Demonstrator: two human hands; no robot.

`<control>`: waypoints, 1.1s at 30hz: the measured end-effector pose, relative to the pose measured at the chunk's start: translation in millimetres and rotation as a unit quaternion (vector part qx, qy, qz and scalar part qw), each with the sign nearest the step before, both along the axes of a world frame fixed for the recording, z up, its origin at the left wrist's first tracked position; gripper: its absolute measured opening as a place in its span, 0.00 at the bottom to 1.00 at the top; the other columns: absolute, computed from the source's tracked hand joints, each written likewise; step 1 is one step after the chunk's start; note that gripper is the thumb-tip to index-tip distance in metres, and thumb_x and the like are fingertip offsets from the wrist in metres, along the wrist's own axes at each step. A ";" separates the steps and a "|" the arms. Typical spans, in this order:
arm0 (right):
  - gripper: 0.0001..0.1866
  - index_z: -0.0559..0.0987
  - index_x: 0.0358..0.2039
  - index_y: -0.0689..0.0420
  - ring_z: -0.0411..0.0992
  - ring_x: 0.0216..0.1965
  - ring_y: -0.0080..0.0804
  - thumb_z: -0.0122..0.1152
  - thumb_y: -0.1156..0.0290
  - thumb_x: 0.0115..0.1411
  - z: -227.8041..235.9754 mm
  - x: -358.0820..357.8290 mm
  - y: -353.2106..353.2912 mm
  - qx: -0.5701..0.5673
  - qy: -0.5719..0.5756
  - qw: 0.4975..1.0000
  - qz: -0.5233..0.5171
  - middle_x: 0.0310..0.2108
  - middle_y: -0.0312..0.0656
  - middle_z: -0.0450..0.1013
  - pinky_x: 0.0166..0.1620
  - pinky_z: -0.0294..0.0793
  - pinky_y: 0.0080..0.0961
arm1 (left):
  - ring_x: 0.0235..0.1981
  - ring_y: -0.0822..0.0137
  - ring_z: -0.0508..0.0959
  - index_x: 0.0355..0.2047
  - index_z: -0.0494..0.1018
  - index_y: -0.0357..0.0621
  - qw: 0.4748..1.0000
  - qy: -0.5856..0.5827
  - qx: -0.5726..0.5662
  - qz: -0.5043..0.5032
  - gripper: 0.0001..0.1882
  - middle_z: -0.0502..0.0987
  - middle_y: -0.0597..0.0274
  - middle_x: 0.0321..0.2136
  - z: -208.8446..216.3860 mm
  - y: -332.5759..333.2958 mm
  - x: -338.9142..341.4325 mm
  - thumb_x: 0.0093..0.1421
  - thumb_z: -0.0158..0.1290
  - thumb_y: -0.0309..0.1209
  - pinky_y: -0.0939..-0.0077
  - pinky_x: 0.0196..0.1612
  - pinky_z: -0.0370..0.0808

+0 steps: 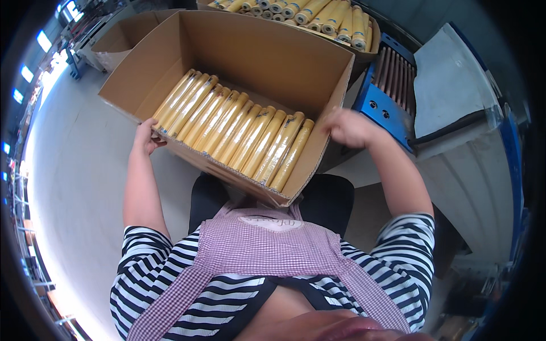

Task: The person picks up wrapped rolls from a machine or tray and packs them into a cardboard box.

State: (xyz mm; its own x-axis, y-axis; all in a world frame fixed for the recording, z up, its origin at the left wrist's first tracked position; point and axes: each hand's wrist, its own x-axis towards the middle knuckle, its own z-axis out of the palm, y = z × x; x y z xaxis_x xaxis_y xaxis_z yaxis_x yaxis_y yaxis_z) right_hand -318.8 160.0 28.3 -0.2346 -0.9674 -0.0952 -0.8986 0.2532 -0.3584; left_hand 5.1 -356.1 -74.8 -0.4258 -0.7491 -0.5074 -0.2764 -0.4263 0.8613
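Note:
An open cardboard box sits tilted in front of my lap, its near edge close to my apron. Inside lies a row of several yellow tubes in shiny clear wrap, side by side. My left hand grips the box's near left corner, thumb over the rim and fingers beneath. At the right wall of the box is my right hand, fingers curled toward the edge. Motion smears it, so whether it grips the cardboard is unclear.
Behind the box, a second carton holds stacked yellow tubes. Another cardboard box stands at the far left. On the right is a blue machine with a row of brownish rods and a pale sheet beside it.

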 end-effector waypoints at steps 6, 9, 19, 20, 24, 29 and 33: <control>0.06 0.86 0.30 0.55 0.77 0.46 0.43 0.63 0.72 0.52 -4.0 19.6 -8.1 0.067 0.199 0.965 0.156 0.35 0.43 0.81 0.53 0.73 0.37 | 0.38 0.44 0.81 0.47 0.70 0.26 0.997 0.025 0.015 -0.073 0.22 0.78 0.41 0.40 2.1 -7.6 -8.9 0.55 0.46 0.30 0.40 0.44 0.81; 0.10 0.83 0.31 0.52 0.80 0.35 0.44 0.72 0.64 0.48 -11.8 16.0 -21.4 0.120 0.159 0.972 0.127 0.29 0.43 0.80 0.40 0.78 0.41 | 0.38 0.45 0.82 0.44 0.71 0.25 0.997 0.037 -0.006 -0.072 0.19 0.78 0.42 0.40 13.6 5.1 -6.0 0.55 0.45 0.28 0.40 0.46 0.81; 0.05 0.80 0.26 0.55 0.79 0.35 0.44 0.59 0.69 0.52 -28.8 28.2 48.0 0.126 0.157 0.970 0.138 0.27 0.46 0.79 0.42 0.76 0.40 | 0.41 0.51 0.80 0.42 0.70 0.32 0.996 0.034 -0.059 -0.061 0.15 0.76 0.49 0.39 9.8 -15.1 10.0 0.55 0.48 0.27 0.44 0.47 0.80; 0.06 0.81 0.27 0.54 0.79 0.35 0.43 0.58 0.69 0.53 -29.7 34.8 53.6 0.121 0.167 0.968 0.141 0.27 0.45 0.79 0.42 0.76 0.39 | 0.41 0.52 0.80 0.41 0.70 0.32 0.996 0.038 -0.058 -0.064 0.15 0.76 0.50 0.39 7.0 -12.3 9.9 0.55 0.48 0.27 0.45 0.46 0.80; 0.06 0.80 0.27 0.54 0.78 0.35 0.41 0.58 0.68 0.52 -17.6 60.7 66.3 0.138 0.187 0.963 0.137 0.27 0.42 0.78 0.43 0.75 0.37 | 0.43 0.55 0.79 0.42 0.71 0.32 0.990 0.049 -0.082 -0.104 0.15 0.76 0.51 0.40 11.3 11.6 -1.1 0.55 0.48 0.27 0.48 0.46 0.80; 0.06 0.78 0.29 0.54 0.76 0.39 0.41 0.58 0.67 0.52 -15.6 48.8 12.8 0.096 0.190 0.971 0.109 0.31 0.40 0.78 0.45 0.72 0.38 | 0.37 0.53 0.82 0.47 0.70 0.30 0.992 0.025 -0.042 -0.113 0.20 0.78 0.48 0.38 0.5 -15.9 6.5 0.56 0.45 0.28 0.49 0.42 0.82; 0.24 0.81 0.46 0.54 0.73 0.54 0.42 0.75 0.68 0.46 42.1 33.3 -25.1 0.084 0.074 0.992 0.059 0.50 0.44 0.76 0.60 0.70 0.37 | 0.35 0.48 0.83 0.48 0.69 0.28 0.999 0.008 -0.023 -0.043 0.22 0.79 0.45 0.37 18.8 6.7 -8.0 0.55 0.44 0.28 0.44 0.40 0.83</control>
State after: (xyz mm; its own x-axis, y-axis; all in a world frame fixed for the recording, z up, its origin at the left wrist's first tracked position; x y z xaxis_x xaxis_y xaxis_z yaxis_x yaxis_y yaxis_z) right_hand -285.5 134.9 70.5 -0.1442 -0.9626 -0.2295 -0.9651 0.1881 -0.1823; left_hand -2.9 -349.5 -56.0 -0.4971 -0.7319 -0.4660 -0.2963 -0.3616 0.8840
